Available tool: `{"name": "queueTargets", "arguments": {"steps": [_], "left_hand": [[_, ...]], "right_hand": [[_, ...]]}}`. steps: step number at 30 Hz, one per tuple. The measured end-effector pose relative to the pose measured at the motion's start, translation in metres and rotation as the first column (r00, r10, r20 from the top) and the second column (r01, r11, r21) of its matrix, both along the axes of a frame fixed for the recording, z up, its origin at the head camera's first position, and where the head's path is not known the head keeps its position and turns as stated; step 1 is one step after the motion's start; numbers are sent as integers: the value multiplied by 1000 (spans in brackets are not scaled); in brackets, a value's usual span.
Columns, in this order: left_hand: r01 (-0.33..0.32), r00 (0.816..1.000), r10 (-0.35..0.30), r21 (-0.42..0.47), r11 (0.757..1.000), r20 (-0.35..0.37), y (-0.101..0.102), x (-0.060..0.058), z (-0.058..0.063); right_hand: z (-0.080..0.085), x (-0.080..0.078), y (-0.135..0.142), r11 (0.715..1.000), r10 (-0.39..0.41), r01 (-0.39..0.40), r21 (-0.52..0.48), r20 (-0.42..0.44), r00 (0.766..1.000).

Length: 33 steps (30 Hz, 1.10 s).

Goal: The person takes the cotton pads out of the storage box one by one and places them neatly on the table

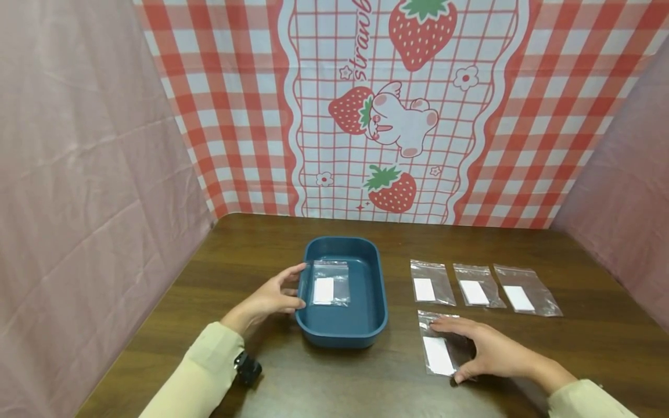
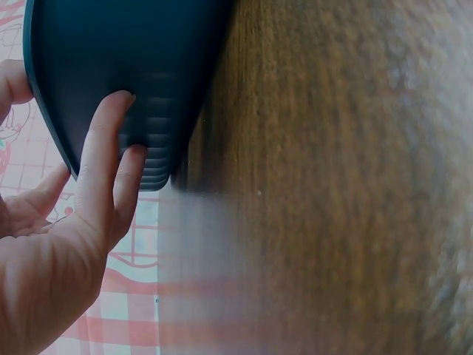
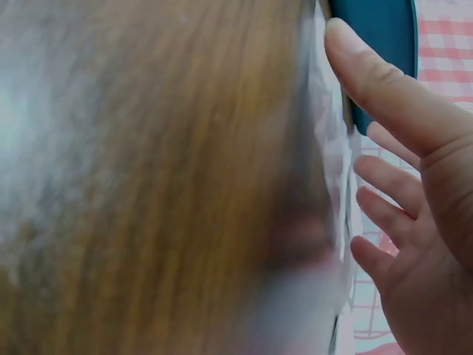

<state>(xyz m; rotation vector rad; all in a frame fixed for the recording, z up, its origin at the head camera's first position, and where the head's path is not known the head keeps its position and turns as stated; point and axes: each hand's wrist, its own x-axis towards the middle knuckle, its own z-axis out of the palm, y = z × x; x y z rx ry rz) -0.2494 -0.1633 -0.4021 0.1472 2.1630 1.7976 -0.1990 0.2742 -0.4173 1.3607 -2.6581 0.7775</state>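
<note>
My left hand [image 1: 272, 296] holds the left side of a blue rectangular tub [image 1: 342, 335], thumb and index fingertips at the rim. In the left wrist view, two other fingers [image 2: 100, 159] lie against its outer wall. Inside the tub is a clear zip bag [image 1: 341, 284] with a white card in it. My right hand [image 1: 491, 351] spreads over another clear zip bag [image 1: 425, 322] holding a white card [image 1: 439, 355]. Its thumb is near the bag's lower right corner and its fingertips near the top edge. In the right wrist view, the fingers [image 3: 388, 185] are spread apart beside the bag's blurred plastic.
Behind the right hand, three more bags with white cards lie in a row: a left one [image 1: 432, 283], a middle one [image 1: 478, 285] and a right one [image 1: 528, 290]. The brown wooden table [image 1: 251, 244] ends at a strawberry-patterned cloth [image 1: 245, 116]. Pink cloth [image 1: 94, 174] hangs at the sides.
</note>
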Motion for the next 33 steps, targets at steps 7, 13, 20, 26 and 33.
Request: {"name": "queueTargets", "arguments": {"steps": [7,13,20,26,33], "left_hand": [[-1,1000,1,-4,1000,-7,0,0,0],[-10,1000,10,-9,1000,-7,1,0,0],[8,1000,-8,-4,1000,-24,1,0,-2],[38,999,-38,17,999,-30,0,0,-2],[52,998,-51,33,998,-41,-1,-1,-2]], "right_hand": [[4,-1,-12,990,-127,125,-68,-24,992],[5,-4,-26,962,-235,230,-149,-18,972],[8,-9,-41,911,-305,334,-242,149,941],[13,-15,-55,852,-347,420,-314,263,900],[20,-23,-76,804,-335,439,-401,305,891]]}}
